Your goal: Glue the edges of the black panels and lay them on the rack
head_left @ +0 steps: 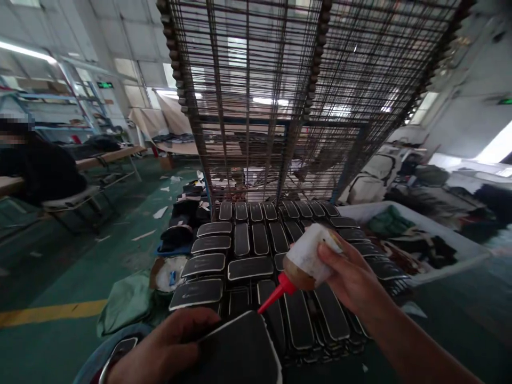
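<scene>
My left hand (164, 341), with a bracelet at the wrist, grips a dark flat panel (236, 354) at the bottom of the view. A pale line runs along the panel's edges. My right hand (352, 277) is closed around a white squeeze bottle (310, 256) of glue, tilted nozzle down. Brownish liquid shows in its lower part. The tip of its red nozzle (278, 293) is at the panel's upper right corner; whether it touches I cannot tell. Beyond my hands, many similar pale-edged panels (250, 268) lie in rows on a wire rack.
A tall wire mesh rack (256, 122) leans up behind the panels. To the right stands a white bin (444, 264) with fabric. At the left are a green cloth bag (128, 298), a tub (168, 273) and a stack of dark pieces (180, 229). A person (40, 160) sits farther left.
</scene>
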`<state>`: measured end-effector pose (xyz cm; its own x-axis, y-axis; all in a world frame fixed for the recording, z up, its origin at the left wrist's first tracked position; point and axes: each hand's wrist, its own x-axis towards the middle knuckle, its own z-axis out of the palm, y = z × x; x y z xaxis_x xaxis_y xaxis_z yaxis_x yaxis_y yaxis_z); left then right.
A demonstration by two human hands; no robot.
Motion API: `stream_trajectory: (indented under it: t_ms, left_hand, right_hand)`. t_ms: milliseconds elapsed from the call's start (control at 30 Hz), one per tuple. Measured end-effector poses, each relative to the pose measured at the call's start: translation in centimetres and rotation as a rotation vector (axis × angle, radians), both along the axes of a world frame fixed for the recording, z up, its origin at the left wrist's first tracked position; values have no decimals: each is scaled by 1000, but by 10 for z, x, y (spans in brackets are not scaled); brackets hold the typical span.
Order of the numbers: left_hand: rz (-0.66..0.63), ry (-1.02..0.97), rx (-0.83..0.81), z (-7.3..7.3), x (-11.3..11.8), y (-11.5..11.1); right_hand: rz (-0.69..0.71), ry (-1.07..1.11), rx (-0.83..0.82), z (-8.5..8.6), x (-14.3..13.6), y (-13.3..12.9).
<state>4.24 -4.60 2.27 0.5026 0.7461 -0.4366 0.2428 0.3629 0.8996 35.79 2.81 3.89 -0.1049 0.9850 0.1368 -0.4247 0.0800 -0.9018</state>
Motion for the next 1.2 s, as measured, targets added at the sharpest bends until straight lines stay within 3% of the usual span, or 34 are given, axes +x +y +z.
stream_trajectory:
  t_ms: [233,800,1200]
  left_hand:
    - [-27,13,-8,13,2,-1]
    - [60,50,-46,15,-8,2]
    - [141,-128,-83,6,-17,6]
  right_hand:
    - [30,-30,25,1,-1,-7]
    - [66,-21,10,0,-4,-13]
    - [80,32,46,-2,2,-22]
